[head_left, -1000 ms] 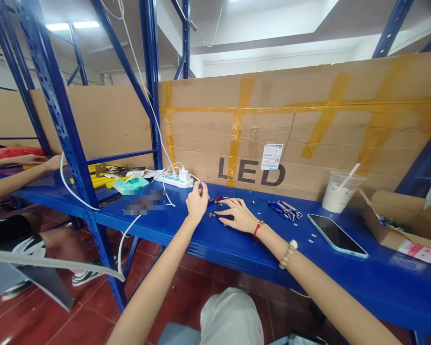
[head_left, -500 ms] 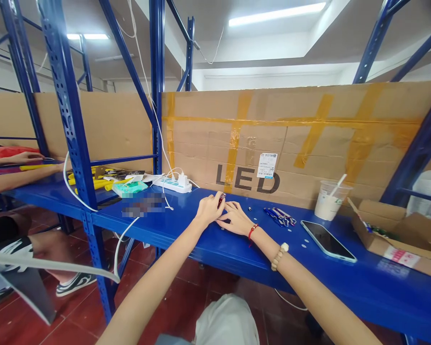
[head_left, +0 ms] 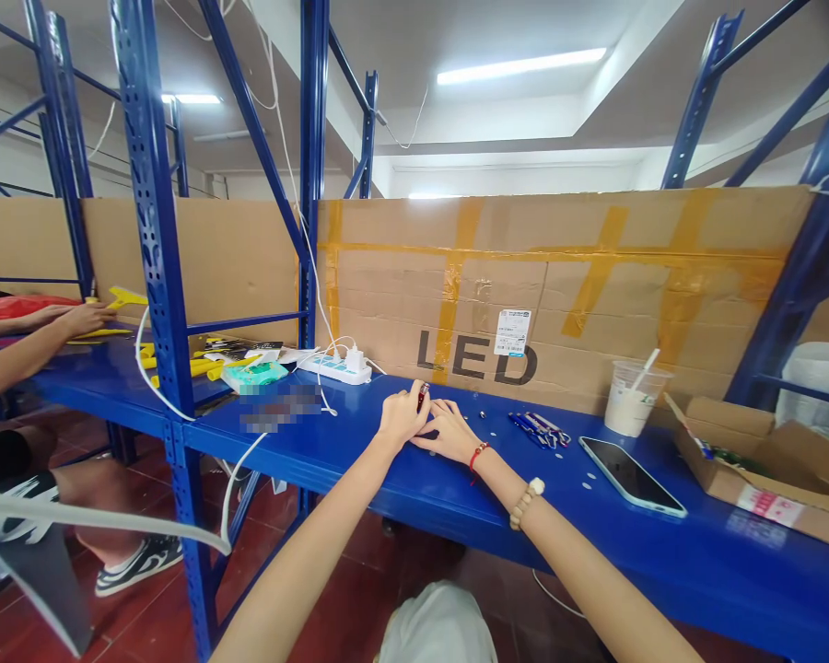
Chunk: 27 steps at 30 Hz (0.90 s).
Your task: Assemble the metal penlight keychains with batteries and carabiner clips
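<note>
My left hand [head_left: 402, 418] is closed around a small dark red object with a shiny end [head_left: 423, 396], most of it hidden by the fingers. Against it, just above the blue shelf top, my right hand [head_left: 450, 431] has its fingers bent in and touching the left hand; whatever they pinch is hidden. To the right lies a small group of blue and silver metal pieces with ring-like ends [head_left: 539, 429]. A tiny shiny part [head_left: 482, 414] sits between that group and my right hand.
A phone [head_left: 632, 477], a plastic cup with a straw [head_left: 632, 401] and an opened cardboard box [head_left: 760, 460] stand at the right. A white power strip [head_left: 335, 367] and a teal packet [head_left: 254, 375] lie left. Another person's hand [head_left: 87, 318] holds a yellow piece beyond the upright.
The view has tilted up slightly. My hands stay together around the small red object, with little shift. The other person's hand has drawn back left and now holds up a yellow piece.
</note>
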Tool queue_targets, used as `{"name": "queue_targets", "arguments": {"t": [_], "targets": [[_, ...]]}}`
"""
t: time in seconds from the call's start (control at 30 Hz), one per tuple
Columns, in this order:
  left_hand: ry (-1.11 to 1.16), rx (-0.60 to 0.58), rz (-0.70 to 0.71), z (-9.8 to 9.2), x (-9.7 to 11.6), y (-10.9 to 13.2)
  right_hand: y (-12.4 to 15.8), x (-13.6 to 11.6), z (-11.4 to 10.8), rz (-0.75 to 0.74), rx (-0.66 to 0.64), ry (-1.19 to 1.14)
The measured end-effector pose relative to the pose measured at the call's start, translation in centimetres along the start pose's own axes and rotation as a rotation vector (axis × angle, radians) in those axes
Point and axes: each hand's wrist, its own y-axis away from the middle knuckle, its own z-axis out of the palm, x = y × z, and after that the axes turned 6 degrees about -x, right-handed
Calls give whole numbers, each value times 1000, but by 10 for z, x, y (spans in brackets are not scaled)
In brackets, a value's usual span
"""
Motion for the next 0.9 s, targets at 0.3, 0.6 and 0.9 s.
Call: {"name": "queue_targets", "arguments": {"t": [0.3,0.6,0.9], "targets": [[67,-83,159,3,-3,-2,7,26,4,211,59,-37],[190,-178,254,12,-5,-6,12,20,-12,338,616,-324],[206,-213,244,3,-1,-3,10,20,-7,254,518,-311]]}}
